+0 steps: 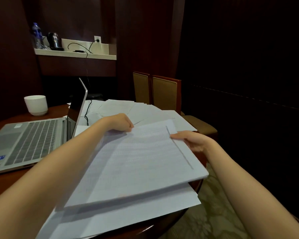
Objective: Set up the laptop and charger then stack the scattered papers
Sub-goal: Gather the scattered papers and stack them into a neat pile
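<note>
setup: laptop [29, 140] sitting open on the bench [56, 110], cable [86, 118] running behind it (looking done) | stacking: left hand [119, 122] and right hand [192, 140] gripping the gathered papers [141, 161] with curled fingers, above one loose sheet [145, 216] | remaining: fanned sheets [145, 109] lying beyond

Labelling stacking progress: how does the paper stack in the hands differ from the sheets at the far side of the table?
The held stack is raised and tilted, gripped by the left hand and right hand; the far sheets lie flat on the table, untouched. The held stack is roughly squared; the far sheets are fanned out, overlapping. Both are white paper.
</note>
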